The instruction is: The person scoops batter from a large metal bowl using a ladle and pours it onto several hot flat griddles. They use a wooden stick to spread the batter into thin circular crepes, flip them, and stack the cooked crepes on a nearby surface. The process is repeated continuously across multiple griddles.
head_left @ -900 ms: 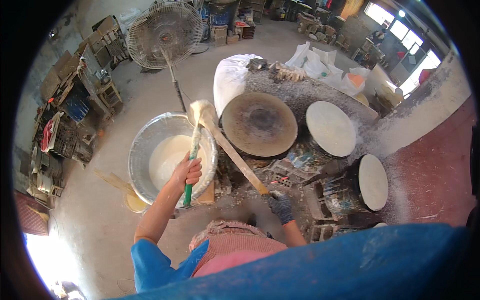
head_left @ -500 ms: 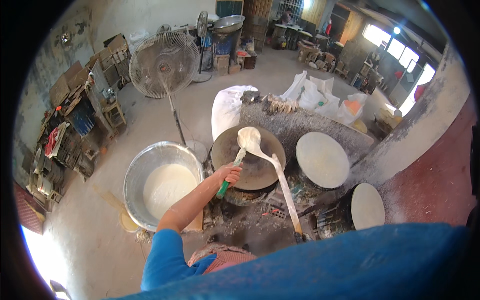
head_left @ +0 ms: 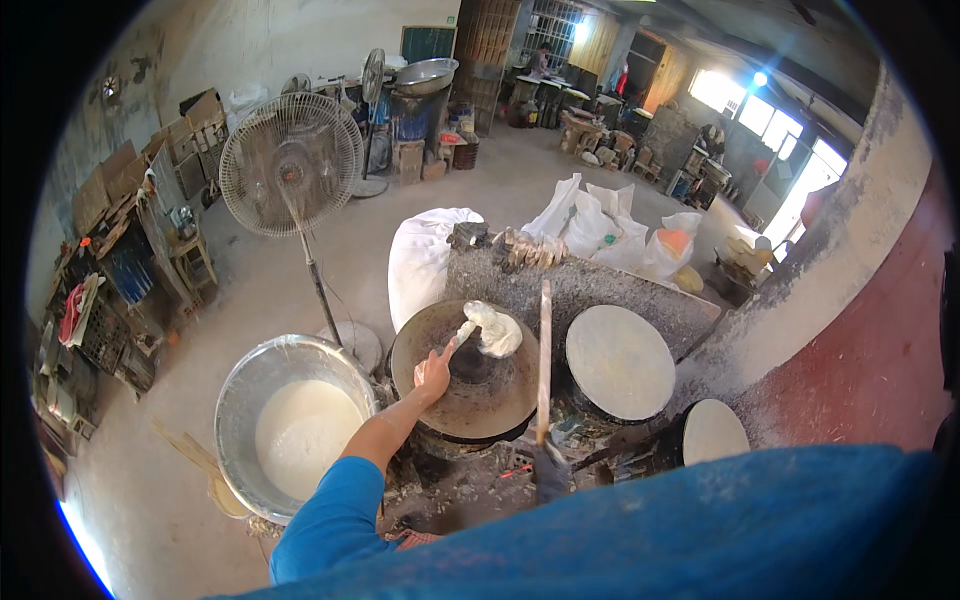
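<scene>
- R hand (head_left: pixel 551 474), dark-gloved, is in front-right of the griddle (head_left: pixel 468 402); it's closed round the low end of the wooden stick (head_left: pixel 545 360), finger detail lost in blur.
- Stick: ½ sec ago its tip was in the batter w/ the ladle, over the griddle; now it's apart from both, upright-ish just right of the griddle. Suggests the scraping/handing-over bit is done for this load.
- Metal basin (head_left: pixel 240 425), left of the griddle, w/ plenty of pale batter inside.
- L hand (head_left: pixel 432 376), bare, has gone further over the griddle's left part; fingers wrapped tight on the ladle (head_left: pixel 463 334) handle.
- Batter clump (head_left: pixel 501 338): at the griddle's back-right, inside the rim, trailing off the ladle head. Was bunched on ladle + stick, now spread lower; prob. touching the surface, can't tell for sure. Reads as batter being put on the griddle, most of which is bare.
- Pale-topped disc (head_left: pixel 620 362): right of the griddle, past the stick.
- White sack (head_left: pixel 425 262): directly behind the griddle, a bit left.
- Fan (head_left: pixel 290 170): back-left of the griddle.
- White bags (head_left: pixel 600 225): far back-right of it.
</scene>
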Tool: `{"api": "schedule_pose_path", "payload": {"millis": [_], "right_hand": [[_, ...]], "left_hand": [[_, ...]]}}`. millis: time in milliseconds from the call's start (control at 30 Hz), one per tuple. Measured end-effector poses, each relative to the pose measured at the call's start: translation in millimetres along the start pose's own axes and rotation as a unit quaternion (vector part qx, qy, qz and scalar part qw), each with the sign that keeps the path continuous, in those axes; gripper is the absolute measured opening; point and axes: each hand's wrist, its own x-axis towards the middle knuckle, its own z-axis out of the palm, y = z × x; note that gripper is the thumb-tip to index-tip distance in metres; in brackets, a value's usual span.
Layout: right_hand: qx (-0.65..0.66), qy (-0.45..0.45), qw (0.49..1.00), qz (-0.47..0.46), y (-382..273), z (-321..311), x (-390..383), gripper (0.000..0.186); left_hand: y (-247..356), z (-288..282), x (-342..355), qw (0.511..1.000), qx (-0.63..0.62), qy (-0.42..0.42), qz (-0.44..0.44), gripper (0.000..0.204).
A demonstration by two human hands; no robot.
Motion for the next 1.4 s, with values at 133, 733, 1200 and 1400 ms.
{"api": "schedule_pose_path", "payload": {"millis": [133, 733, 1200, 1400], "right_hand": [[-0.424, 0.112, 0.866, -0.241, 6.5, 39.9, 26.1, 0.03], [-0.117, -0.006, 0.981, -0.156, -2.3, 102.5, 28.5, 0.026], [0.052, -0.031, 0.998, -0.009, -36.6, 76.7, 59.3, 0.028], [-0.066, -0.21, 0.966, -0.135, -37.5, 59.9, 103.2, 0.027]], "left_hand": [[24.6, -34.9, 20.0, 0.986, -0.164, 0.022, 0.001, 0.073], [-139.5, -133.6, -227.2, 0.958, -0.273, -0.081, -0.037, 0.066], [-117.5, -138.0, -230.2, 0.969, -0.227, -0.07, -0.068, 0.062], [-92.5, -138.1, -229.1, 0.976, -0.206, -0.04, -0.057, 0.062]]}}
